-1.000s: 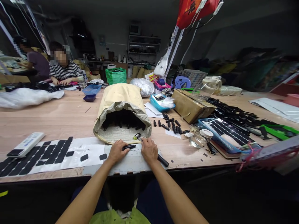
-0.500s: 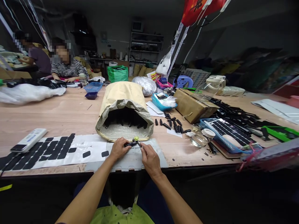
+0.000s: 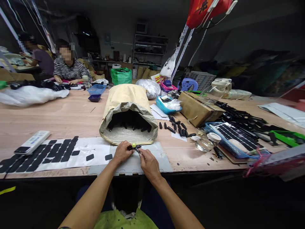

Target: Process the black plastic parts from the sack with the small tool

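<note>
My left hand (image 3: 123, 152) is closed on a small black piece (image 3: 136, 147) above a grey mat (image 3: 157, 159). Pinched in my right hand (image 3: 150, 163) is a thin dark tool with a yellow-green round end (image 3: 133, 145), which touches or overlaps the black piece. Just beyond both hands a large beige sack (image 3: 128, 95) lies with its dark mouth facing me; black items show inside. On the left, a white sheet (image 3: 95, 147) bears rows of black rounded patches (image 3: 56, 148).
Several black cylindrical pieces (image 3: 179, 127) lie right of the sack, near a cardboard box (image 3: 199, 109), a clear jar (image 3: 202, 144) and a blue basket (image 3: 238, 149). A white device (image 3: 32, 142) sits at left. A person in stripes (image 3: 71, 70) works across the table.
My right hand has moved slightly left, bringing the tool's yellow-green end over the black piece near my left hand. The camera view has shifted slightly.
</note>
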Available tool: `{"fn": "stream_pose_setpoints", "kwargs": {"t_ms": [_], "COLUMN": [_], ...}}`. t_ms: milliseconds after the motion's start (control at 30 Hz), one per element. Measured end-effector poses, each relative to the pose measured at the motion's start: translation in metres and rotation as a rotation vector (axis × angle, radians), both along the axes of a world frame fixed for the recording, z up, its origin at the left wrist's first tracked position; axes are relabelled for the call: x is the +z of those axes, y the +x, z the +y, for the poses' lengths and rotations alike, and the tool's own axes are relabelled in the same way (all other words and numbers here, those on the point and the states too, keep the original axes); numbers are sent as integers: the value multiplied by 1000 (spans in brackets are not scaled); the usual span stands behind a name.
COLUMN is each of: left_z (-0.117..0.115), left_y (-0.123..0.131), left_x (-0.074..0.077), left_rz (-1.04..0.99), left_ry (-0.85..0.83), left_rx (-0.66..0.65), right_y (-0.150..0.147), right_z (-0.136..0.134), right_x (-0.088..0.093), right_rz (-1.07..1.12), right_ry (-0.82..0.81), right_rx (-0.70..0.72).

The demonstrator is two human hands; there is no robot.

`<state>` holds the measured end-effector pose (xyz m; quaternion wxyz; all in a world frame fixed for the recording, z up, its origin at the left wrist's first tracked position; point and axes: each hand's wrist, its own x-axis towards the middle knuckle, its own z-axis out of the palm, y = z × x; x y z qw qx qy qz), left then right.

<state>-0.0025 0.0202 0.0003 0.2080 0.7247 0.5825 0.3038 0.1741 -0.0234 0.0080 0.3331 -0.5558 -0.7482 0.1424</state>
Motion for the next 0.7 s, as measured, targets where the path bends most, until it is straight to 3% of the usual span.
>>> {"fn": "stream_pose_setpoints", "kwargs": {"t_ms": [233, 367, 533, 633, 700], "left_z": [-4, -4, 0, -19, -47], "left_y": [2, 1, -4, -1, 3], "left_x": [7, 4, 3, 13, 20], "left_rz": [-8, 11, -72, -238, -325], "left_ry": [-8, -1, -3, -46, -97], "left_rx": [12, 5, -46, -50, -103], "right_y": [16, 20, 16, 14, 14], "right_z": [36, 56, 58, 57, 57], "right_x": [8, -2, -14, -14, -14], "right_rz": [-123, -354, -459, -482, -495], "right_ry": [14, -3, 20, 15, 14], "right_rx": [-179, -215, -250, -256, -260]}}
